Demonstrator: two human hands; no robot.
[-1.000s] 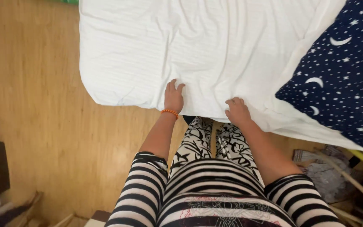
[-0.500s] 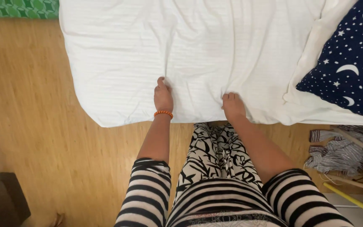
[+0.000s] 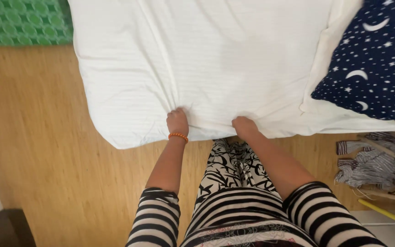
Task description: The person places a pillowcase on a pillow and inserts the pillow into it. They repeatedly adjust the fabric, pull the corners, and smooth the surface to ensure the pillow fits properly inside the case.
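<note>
Both hands grip the near edge of a white sheet (image 3: 216, 59) spread over the bed. The left hand (image 3: 178, 121), with an orange bead bracelet (image 3: 178, 135) at its wrist, is clenched on a bunch of the cloth, and creases fan out from its fingers toward the far side. The right hand (image 3: 244, 126) is closed on the same edge a little to the right, the fabric puckered around it. The sheet's near left corner hangs rounded over the wooden floor (image 3: 37, 137). A dark blue cover with moons and stars (image 3: 376, 68) lies on the bed's right side. A green mat (image 3: 21, 20) sits far left, and striped clothes (image 3: 371, 160) lie near right.
</note>
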